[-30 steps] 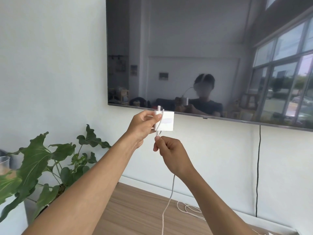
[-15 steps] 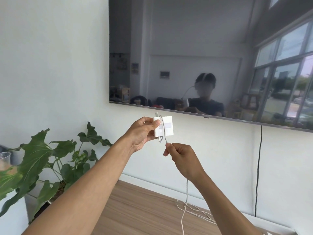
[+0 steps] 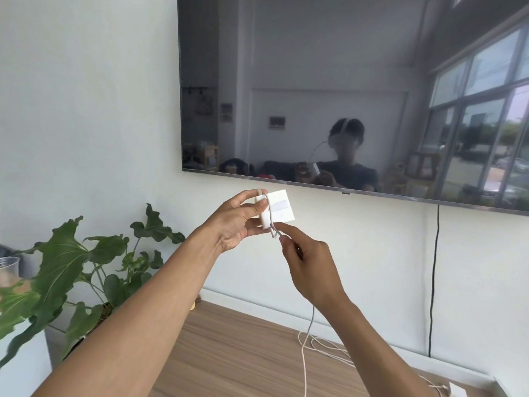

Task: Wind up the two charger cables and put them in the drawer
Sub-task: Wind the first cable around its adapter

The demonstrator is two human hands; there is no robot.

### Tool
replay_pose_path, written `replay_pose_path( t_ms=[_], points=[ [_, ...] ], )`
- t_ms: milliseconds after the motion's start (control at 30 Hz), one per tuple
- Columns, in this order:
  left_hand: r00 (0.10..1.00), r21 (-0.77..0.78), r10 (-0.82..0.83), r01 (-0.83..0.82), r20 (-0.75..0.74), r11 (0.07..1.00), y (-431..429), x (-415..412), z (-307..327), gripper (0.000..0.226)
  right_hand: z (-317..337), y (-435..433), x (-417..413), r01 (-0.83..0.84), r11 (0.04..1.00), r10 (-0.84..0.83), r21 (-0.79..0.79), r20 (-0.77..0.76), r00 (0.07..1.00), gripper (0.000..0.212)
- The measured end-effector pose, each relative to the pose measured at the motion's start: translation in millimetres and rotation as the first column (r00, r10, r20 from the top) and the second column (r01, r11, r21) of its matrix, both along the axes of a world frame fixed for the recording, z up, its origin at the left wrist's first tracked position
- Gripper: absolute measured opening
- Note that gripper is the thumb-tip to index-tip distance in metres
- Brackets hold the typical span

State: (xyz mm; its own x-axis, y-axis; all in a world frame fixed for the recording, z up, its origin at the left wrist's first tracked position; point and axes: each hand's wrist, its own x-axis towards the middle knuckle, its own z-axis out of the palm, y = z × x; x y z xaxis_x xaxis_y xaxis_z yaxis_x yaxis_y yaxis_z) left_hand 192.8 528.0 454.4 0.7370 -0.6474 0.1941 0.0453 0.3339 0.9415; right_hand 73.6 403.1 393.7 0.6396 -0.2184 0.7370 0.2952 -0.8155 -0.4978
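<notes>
A white square charger brick (image 3: 279, 209) is held up in front of the wall, gripped by my left hand (image 3: 239, 222) at its left side. Its white cable (image 3: 309, 328) runs over the brick's left edge, loops just under it and is pinched there by my right hand (image 3: 307, 260). From my right hand the cable hangs down to loose coils on the wooden cabinet top (image 3: 229, 356). A second white charger (image 3: 456, 392) with cable lies at the bottom right edge, mostly cut off. No drawer is in view.
A large wall-mounted TV (image 3: 343, 90) hangs just behind my hands, with a black power cord (image 3: 433, 282) dropping from it at the right. A leafy green plant (image 3: 74, 276) stands at the left, with a clear plastic cup (image 3: 8, 270) at the far left edge.
My right hand has carried the cable up and around the brick's left edge, then back under it close to the brick. Both hands sit slightly lower and closer together.
</notes>
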Motion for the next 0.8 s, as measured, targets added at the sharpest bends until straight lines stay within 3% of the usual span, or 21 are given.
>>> replay_pose_path(
  t_ms=[100, 233, 300, 533, 667, 800],
  points=[
    [0.999, -0.037, -0.043, 0.042, -0.020, 0.998, 2, -2, -2, 0.024, -3, -9, 2, -0.018, 0.996, 0.021, 0.088, -0.041, 0.999, 0.026],
    [0.993, 0.024, -0.086, 0.085, 0.074, 0.996, 4, -6, -2, 0.024, -7, -20, 2, -0.080, 0.971, 0.104, 0.227, -0.096, 0.990, 0.017],
    [0.988, 0.031, -0.122, 0.120, 0.097, 0.992, 4, -10, -1, 0.022, -7, -23, 2, -0.074, 0.965, 0.109, 0.251, -0.129, 0.986, 0.024],
    [0.965, 0.085, -0.212, 0.200, 0.157, 0.976, 3, -16, -6, 0.024, -6, -31, 1, -0.141, 0.957, 0.199, 0.253, -0.224, 0.954, 0.028],
    [0.954, 0.158, -0.253, 0.228, 0.159, 0.961, 4, -17, -15, 0.036, -4, -39, 2, -0.123, 0.979, 0.166, 0.160, -0.292, 0.942, 0.027],
    [0.932, 0.238, -0.286, 0.233, 0.220, 0.943, 5, -20, -19, 0.029, -9, -50, 9, -0.057, 0.990, 0.101, 0.129, -0.372, 0.923, 0.023]
  ],
)
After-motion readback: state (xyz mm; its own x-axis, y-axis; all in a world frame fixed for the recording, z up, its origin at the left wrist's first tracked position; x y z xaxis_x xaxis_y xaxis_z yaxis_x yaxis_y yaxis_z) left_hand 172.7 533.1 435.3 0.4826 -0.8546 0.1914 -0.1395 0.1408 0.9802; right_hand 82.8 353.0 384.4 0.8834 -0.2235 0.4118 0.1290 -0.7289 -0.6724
